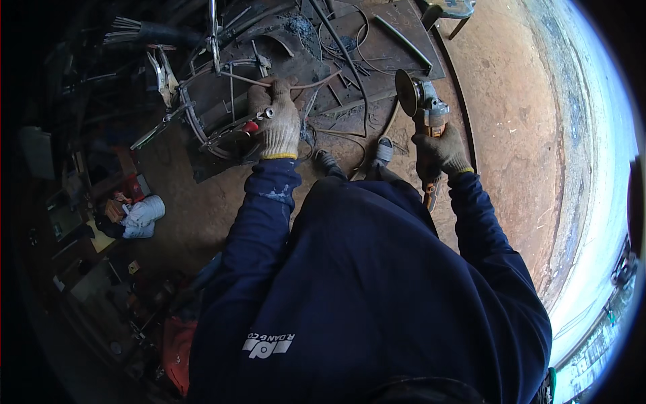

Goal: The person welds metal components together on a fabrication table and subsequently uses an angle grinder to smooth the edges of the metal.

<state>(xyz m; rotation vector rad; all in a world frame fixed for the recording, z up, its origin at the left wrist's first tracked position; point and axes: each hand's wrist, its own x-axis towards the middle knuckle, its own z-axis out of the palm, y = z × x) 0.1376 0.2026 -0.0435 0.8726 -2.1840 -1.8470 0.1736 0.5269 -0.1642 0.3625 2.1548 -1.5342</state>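
My right hand, in a knitted work glove, is closed around the body of an angle grinder. Its round disc points up and away from me, beside the table's right edge. On the left, my gloved left hand curls its fingers over the near right part of a curved metal frame made of thin bent rods. A metal tool end with a red part shows by the left palm; its kind is unclear. Locking pliers are clamped on the frame's left side.
A dark metal worktable carries a metal tube, loose cable and short rod pieces. Cable runs down near my sandalled feet. A stool stands at the far right. Clutter and a white bundle lie at left.
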